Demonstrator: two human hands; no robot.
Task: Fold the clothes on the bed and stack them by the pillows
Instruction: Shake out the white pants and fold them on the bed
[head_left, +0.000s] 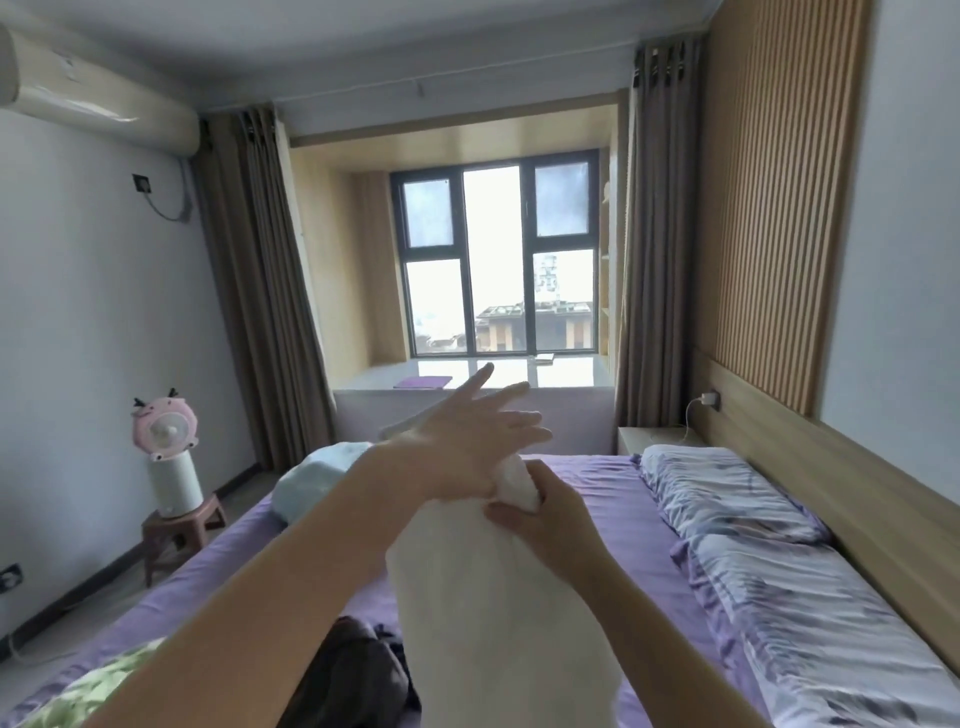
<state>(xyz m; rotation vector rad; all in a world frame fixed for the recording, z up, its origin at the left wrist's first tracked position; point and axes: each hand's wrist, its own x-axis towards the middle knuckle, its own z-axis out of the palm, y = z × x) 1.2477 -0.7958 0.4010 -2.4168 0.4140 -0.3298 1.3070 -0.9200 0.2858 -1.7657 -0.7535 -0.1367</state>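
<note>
White garment (498, 613) bunched in right hand (550, 519) grip, left hand (467, 441) splayed above it

2 pillows (779, 545) right on bed (597, 478) — clothes (353, 670) left.

We are seeing a pink fan (165, 433) standing on a small brown stool (183, 526) by the left wall, under an air conditioner (98, 98). Brown curtains (260, 291) are hanging beside the window (498, 260), and a purple mat (422, 383) is lying on the sill. A white charger (707, 399) is sitting plugged in beside the slatted wall panel (779, 208).
</note>
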